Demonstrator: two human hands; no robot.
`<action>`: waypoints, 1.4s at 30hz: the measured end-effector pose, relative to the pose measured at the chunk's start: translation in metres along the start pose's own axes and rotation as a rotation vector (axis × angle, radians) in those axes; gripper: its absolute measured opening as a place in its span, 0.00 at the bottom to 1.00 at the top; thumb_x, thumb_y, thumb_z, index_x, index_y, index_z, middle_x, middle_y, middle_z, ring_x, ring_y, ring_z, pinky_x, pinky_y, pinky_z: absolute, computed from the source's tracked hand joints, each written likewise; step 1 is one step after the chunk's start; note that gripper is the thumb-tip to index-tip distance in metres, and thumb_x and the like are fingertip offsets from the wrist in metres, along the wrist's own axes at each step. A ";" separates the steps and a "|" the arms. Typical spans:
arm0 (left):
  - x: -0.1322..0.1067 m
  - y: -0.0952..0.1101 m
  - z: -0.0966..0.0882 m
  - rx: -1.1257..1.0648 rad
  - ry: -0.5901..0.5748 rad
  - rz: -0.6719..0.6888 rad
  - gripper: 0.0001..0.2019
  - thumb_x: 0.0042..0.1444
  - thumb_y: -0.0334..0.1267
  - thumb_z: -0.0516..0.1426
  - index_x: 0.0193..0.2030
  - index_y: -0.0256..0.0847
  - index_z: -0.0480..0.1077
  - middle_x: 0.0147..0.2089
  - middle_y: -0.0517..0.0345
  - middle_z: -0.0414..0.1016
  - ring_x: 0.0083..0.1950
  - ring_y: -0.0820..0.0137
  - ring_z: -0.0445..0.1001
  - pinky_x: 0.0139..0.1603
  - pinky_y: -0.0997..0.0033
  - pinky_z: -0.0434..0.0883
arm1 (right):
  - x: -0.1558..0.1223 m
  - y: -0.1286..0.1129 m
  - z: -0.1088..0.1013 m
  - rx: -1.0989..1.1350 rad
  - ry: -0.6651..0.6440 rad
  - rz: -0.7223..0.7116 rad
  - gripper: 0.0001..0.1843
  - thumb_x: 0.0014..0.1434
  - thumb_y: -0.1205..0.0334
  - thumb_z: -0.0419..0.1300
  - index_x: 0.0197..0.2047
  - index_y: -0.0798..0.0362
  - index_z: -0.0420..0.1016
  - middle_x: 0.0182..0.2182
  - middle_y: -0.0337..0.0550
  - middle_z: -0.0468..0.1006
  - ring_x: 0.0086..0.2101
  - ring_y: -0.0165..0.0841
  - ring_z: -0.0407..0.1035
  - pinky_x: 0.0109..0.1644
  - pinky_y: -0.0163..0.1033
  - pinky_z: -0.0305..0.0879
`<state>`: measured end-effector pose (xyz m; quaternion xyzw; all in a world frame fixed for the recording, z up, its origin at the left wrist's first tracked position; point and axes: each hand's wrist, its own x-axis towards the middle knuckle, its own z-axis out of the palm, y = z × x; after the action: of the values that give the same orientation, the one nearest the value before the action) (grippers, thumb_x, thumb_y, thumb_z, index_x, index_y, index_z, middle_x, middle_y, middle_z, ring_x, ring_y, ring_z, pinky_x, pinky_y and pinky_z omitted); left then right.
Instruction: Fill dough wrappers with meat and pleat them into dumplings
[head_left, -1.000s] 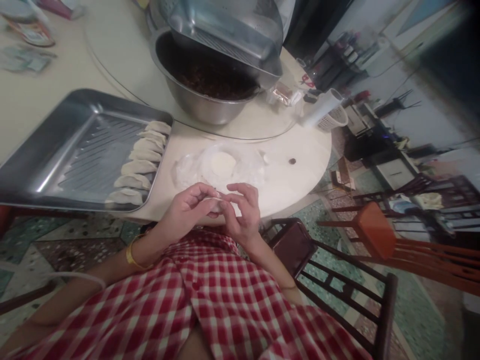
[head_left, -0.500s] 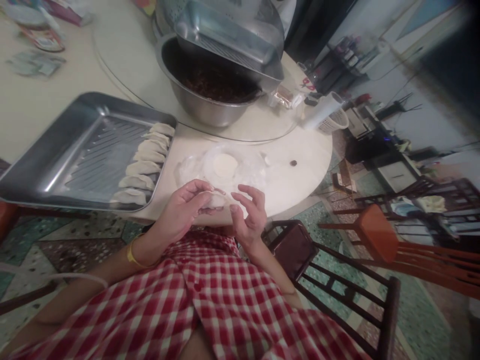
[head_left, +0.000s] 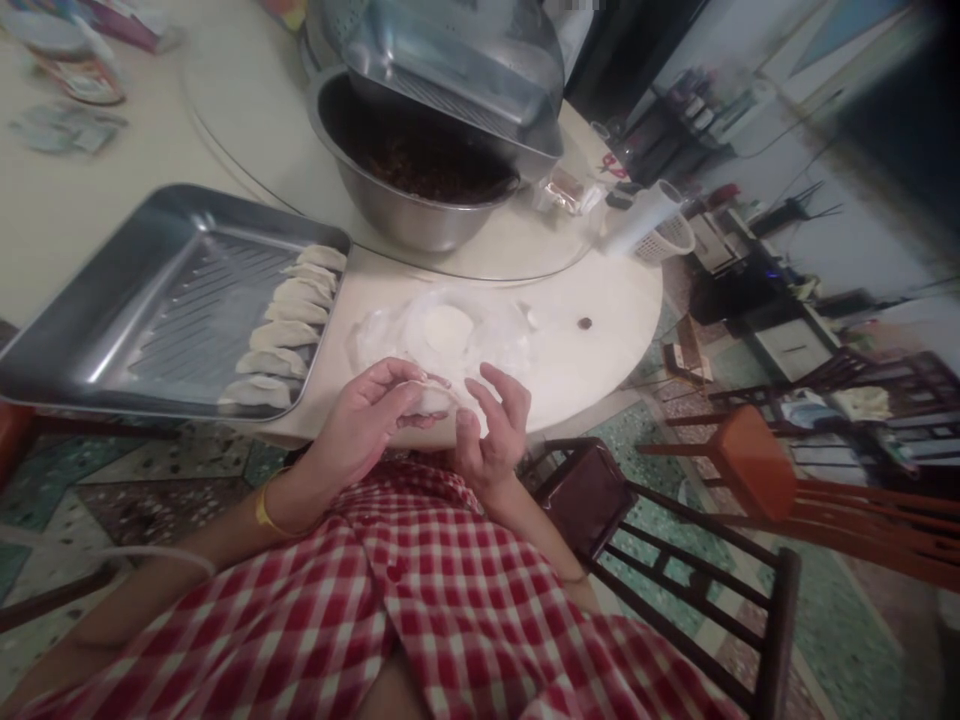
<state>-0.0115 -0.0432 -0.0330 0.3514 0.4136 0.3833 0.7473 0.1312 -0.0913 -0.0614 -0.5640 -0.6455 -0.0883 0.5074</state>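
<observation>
Above the table's near edge, my left hand [head_left: 367, 415] is closed around a pale folded dumpling [head_left: 433, 401], thumb in front and fingers behind it. My right hand [head_left: 495, 420] is just to the right of the dumpling, fingers apart and curved, with nothing visible in them. Beyond the hands, a round dough wrapper [head_left: 448, 328] lies on a patch of white flour [head_left: 501, 335]. At the left, a metal tray [head_left: 176, 300] holds a row of several folded dumplings [head_left: 285, 333] along its right side.
A deep metal bowl [head_left: 420, 230] with dark filling [head_left: 427, 178] stands behind the flour, a second metal tray [head_left: 450, 85] leaning over it. To the right are a plastic-wrapped packet [head_left: 564, 190], a white roll [head_left: 641, 220] and a basket [head_left: 666, 240]. A dark chair [head_left: 592, 495] stands close by my right arm.
My right hand's fingers have shifted slightly, the thumb moving a little left and more upright. My left hand keeps its hold on the dumpling. The view has moved very slightly.
</observation>
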 end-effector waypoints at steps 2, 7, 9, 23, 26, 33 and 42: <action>0.000 0.001 0.000 -0.018 0.012 0.004 0.14 0.48 0.42 0.63 0.35 0.40 0.64 0.39 0.57 0.79 0.35 0.71 0.77 0.33 0.73 0.74 | 0.000 0.001 -0.002 0.012 -0.016 0.022 0.10 0.63 0.62 0.51 0.45 0.51 0.71 0.48 0.50 0.72 0.48 0.40 0.68 0.49 0.50 0.68; 0.000 -0.001 0.001 -0.045 0.011 0.001 0.13 0.48 0.40 0.64 0.35 0.40 0.65 0.37 0.58 0.79 0.34 0.72 0.77 0.33 0.75 0.74 | 0.001 -0.001 0.001 0.083 0.003 0.015 0.03 0.61 0.66 0.56 0.35 0.51 0.69 0.40 0.45 0.73 0.43 0.36 0.67 0.48 0.47 0.66; 0.000 -0.001 0.001 -0.047 0.018 -0.003 0.13 0.47 0.40 0.64 0.34 0.40 0.65 0.37 0.59 0.79 0.34 0.72 0.77 0.33 0.76 0.74 | 0.001 -0.002 0.003 0.073 0.006 0.000 0.04 0.61 0.68 0.56 0.34 0.51 0.68 0.39 0.45 0.73 0.42 0.35 0.68 0.47 0.46 0.66; -0.003 -0.002 0.003 -0.102 -0.091 -0.091 0.11 0.53 0.42 0.63 0.37 0.41 0.67 0.35 0.63 0.75 0.35 0.72 0.76 0.35 0.72 0.77 | 0.003 0.001 0.002 0.315 -0.148 0.192 0.17 0.63 0.56 0.54 0.53 0.49 0.73 0.53 0.50 0.72 0.53 0.40 0.67 0.55 0.52 0.68; -0.004 -0.003 0.004 -0.131 -0.148 -0.091 0.13 0.55 0.43 0.62 0.43 0.43 0.66 0.38 0.61 0.76 0.38 0.71 0.77 0.35 0.72 0.77 | 0.001 -0.001 0.007 0.421 -0.157 0.263 0.18 0.62 0.57 0.56 0.54 0.46 0.74 0.55 0.49 0.72 0.56 0.40 0.66 0.56 0.52 0.69; -0.002 -0.004 0.003 -0.222 -0.213 -0.126 0.20 0.59 0.48 0.58 0.55 0.46 0.60 0.38 0.61 0.77 0.37 0.70 0.77 0.35 0.70 0.77 | 0.000 -0.002 0.008 0.515 -0.252 0.433 0.13 0.63 0.54 0.57 0.45 0.44 0.80 0.56 0.44 0.74 0.57 0.39 0.67 0.59 0.53 0.68; 0.007 -0.015 0.000 -0.272 -0.310 -0.216 0.19 0.54 0.43 0.63 0.51 0.42 0.68 0.38 0.59 0.76 0.33 0.74 0.76 0.33 0.76 0.75 | 0.003 -0.006 0.013 0.578 -0.137 0.602 0.15 0.63 0.52 0.58 0.40 0.52 0.81 0.52 0.49 0.78 0.54 0.39 0.71 0.55 0.52 0.73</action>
<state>-0.0050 -0.0437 -0.0479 0.2556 0.2737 0.2947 0.8791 0.1195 -0.0821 -0.0626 -0.5664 -0.4826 0.2861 0.6036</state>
